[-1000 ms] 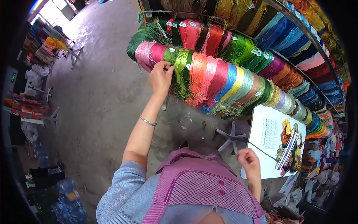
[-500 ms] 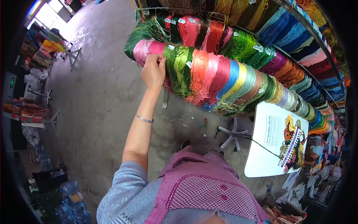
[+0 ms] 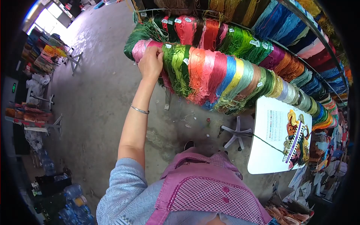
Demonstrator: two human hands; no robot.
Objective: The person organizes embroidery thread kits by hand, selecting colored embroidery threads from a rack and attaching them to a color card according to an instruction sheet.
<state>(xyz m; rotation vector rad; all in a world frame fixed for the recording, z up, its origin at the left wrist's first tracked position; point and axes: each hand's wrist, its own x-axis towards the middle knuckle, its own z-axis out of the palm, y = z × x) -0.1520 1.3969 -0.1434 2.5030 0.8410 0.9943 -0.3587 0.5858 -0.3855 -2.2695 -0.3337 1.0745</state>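
One-handed, reaching up to the rack: resting the left hand (image 3: 151, 63) on the pink skein (image 3: 144, 47) at the left end of the lower rail (image 3: 240, 80), just beside the green skein (image 3: 176, 63). Curling the fingers together into the strands, knuckles toward the camera. Burying the fingertips in the yarn, so not showing whether pinching one strand or a whole bunch. Showing nothing of the right hand.

Judging the risks: possibly dragging neighbouring loops along and tangling pink into green, the skeins being packed tight against each other. Possibly snagging the bracelet (image 3: 139, 110) on loose hanging ends, the wrist passing close under them. Possibly catching the thin green thread (image 3: 266, 143) stretched off the white board (image 3: 258, 161) and pulling the thread holder (image 3: 296, 140) askew.

Looking for containers: finding none near the hand, only the two rails carrying skeins in many colours, several with small paper tags. Seeing the thread holder lying on the board next to a printed chart (image 3: 275, 125), stuffed with short coloured threads. Making out a dark crate (image 3: 48, 180) on the floor at lower left, well apart, with plastic bottles (image 3: 71, 191) beside it; not telling its contents in the dim corner.
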